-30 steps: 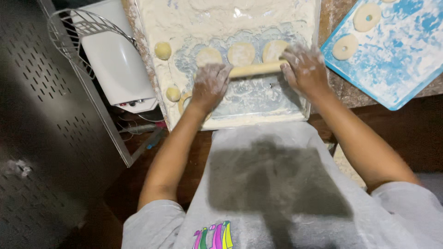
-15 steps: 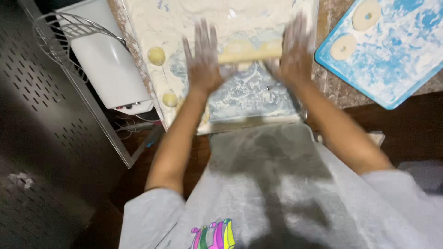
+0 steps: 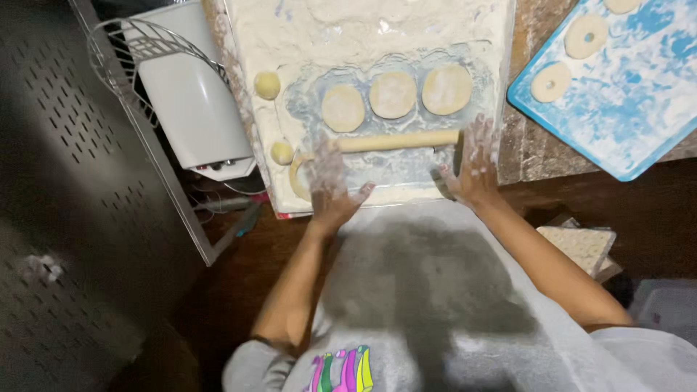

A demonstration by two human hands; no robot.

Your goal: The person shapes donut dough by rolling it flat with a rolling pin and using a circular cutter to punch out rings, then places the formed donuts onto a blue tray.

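Work surface: flour-covered rectangular board [image 3: 363, 33], thick loose flour at the far end, scraped thin near the person.
Tool: pale wooden rolling pin [image 3: 396, 140], lying crosswise on the board, just on the near side of the dough rounds.
Left hand [image 3: 330, 181]: floured, fingers spread flat and wide, palm down; fingertips touch the left end of the pin. Nothing gripped.
Right hand [image 3: 473, 163]: floured, fingers likewise extended and splayed, resting at the right end of the pin. No closed hold on it.
Dough, rolled: three flat pale dough discs [image 3: 393, 94] in a row, close together, just beyond the pin.
Dough, unrolled: two small yellowish dough balls [image 3: 266, 85] on the board's left edge, one behind the other.
Partly hidden: a curved dough edge [image 3: 298, 178] under the left hand; shape cannot be told fully.
Right of board: blue flour-dusted tray [image 3: 639, 109] carrying ring-shaped dough pieces [image 3: 552, 81].
Left of board: white appliance [image 3: 192, 101] beside a wire rack [image 3: 123, 51].
Risk 1: open palms only; uneven pressure could skew the pin and leave a disc lopsided.
Risk 2: discs sit nearly touching; a further pass could merge their edges.
Risk 3: thin flour in the near zone; dough may stick and tear.
Risk 4: the lower ball sits near the board edge and could be nudged off.
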